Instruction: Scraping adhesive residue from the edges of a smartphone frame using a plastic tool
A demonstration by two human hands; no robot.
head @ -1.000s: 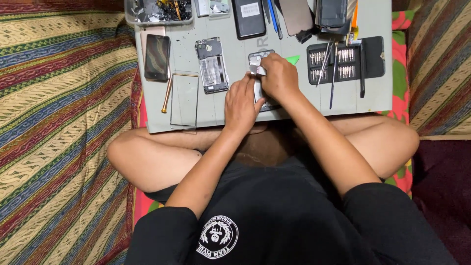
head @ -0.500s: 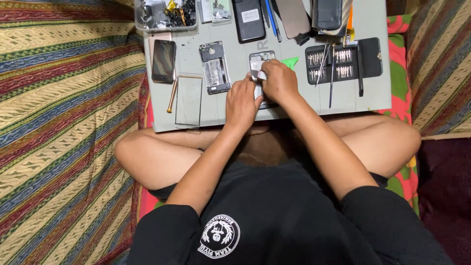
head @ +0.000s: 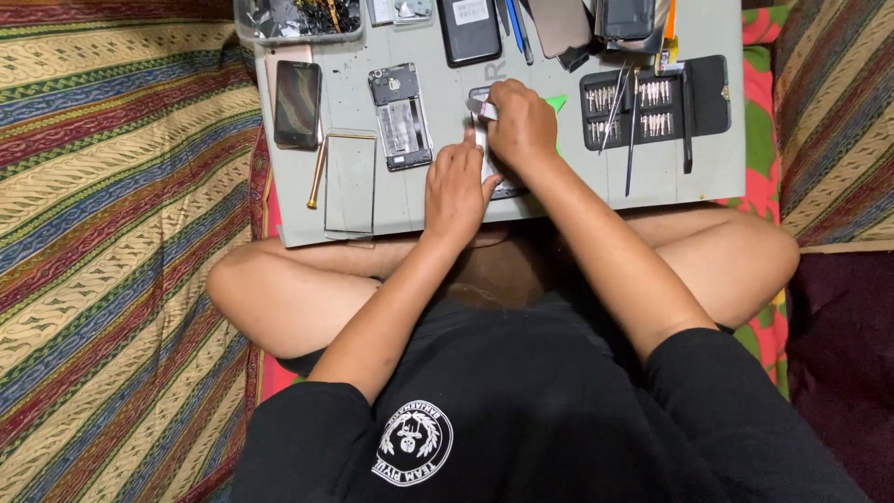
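Clear tray (head: 250, 26), seemingly of parts (head: 303, 14)

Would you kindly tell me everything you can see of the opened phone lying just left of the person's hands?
The opened phone lies flat on the grey work board, long side running away from the person. Its back cover is off: a dark frame surrounds a silvery metallic middle, with darker parts and a small round camera at the far end. It lies apart from the left hand; a clear glass panel lies to its left. Nothing touches it.
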